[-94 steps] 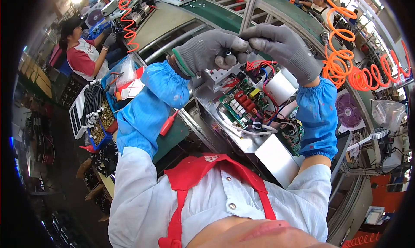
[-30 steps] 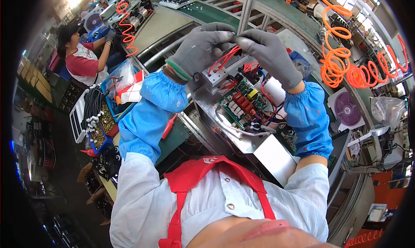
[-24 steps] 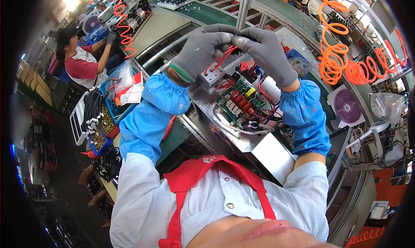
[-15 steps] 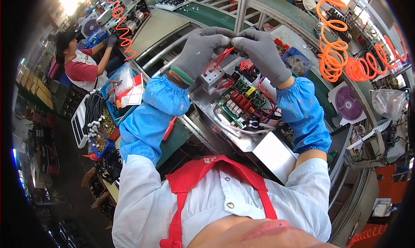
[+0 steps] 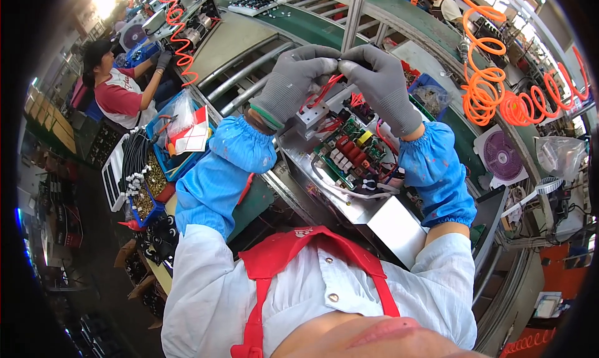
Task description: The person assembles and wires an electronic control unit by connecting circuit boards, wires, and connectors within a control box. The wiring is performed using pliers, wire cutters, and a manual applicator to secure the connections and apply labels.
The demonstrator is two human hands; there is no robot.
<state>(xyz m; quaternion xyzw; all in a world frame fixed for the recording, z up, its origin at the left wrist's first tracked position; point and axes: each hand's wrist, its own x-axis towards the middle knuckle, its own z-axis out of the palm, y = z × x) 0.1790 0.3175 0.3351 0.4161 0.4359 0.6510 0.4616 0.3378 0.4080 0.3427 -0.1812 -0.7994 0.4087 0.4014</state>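
Observation:
Both my hands wear grey gloves and meet, raised over an open metal housing (image 5: pixel 337 209). My left hand (image 5: pixel 292 82) is closed in a pinch on red wires (image 5: pixel 326 91), which run down toward a silver metal block (image 5: pixel 312 116). Against its fingertips, my right hand (image 5: pixel 382 87) pinches too. A tiny dark piece shows between the fingertips, too small to name. Inside the housing lies a green circuit board (image 5: pixel 340 161) with red, white and yellow parts. A pale cable (image 5: pixel 349 191) curves along the housing's near side.
A blue bin (image 5: pixel 178 161) of tools and bags stands at left, beside black cables (image 5: pixel 135 155) and a tray of small brass parts (image 5: pixel 145 203). Orange coiled hoses (image 5: pixel 483 77) hang at right above a purple fan (image 5: pixel 501 155). Another person (image 5: pixel 121 87) works at far left.
My hands stay joined at the fingertips. The right hand's fingers have spread into a wider arch, and the view has shifted slightly.

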